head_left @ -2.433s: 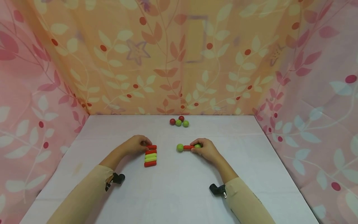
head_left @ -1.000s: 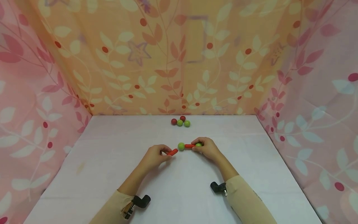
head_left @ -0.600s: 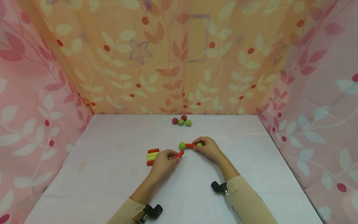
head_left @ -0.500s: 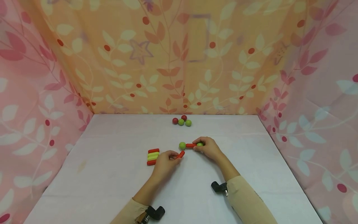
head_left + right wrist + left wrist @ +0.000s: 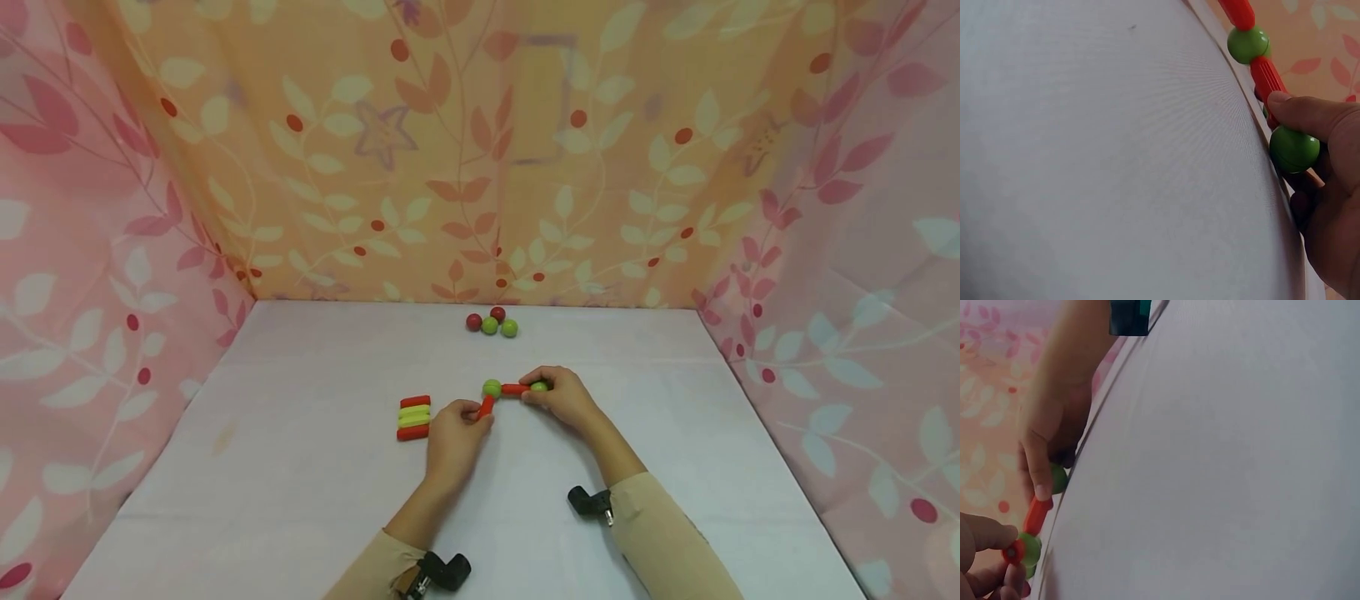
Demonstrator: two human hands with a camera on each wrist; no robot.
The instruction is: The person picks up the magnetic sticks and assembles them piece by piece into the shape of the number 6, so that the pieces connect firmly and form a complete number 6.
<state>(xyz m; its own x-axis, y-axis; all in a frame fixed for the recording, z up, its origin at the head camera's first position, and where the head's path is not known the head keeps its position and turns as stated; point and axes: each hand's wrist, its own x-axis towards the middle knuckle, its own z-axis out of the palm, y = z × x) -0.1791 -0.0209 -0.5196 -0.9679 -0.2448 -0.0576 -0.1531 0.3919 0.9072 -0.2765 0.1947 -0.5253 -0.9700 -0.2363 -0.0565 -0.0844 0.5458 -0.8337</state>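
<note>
My right hand pinches a red ridged rod joined to a green ball at each end. The near green ball sits beside the thumb, and the far green ball points toward the left hand. My left hand pinches a second red rod between thumb and fingers. This rod's upper end meets the underside of the far green ball, at an angle to the first rod. In the left wrist view, the round end of the rod faces the camera, overlapping the green ball.
Left of the left hand lie two red rods and two yellow-green rods in a neat stack. Two red balls and two green balls sit near the back of the white table. Patterned curtains surround the table's back and sides.
My left hand has taken a red rod from the stack and carried it right to the far green ball, turning it steeper. The right hand keeps its hold nearly in place.
</note>
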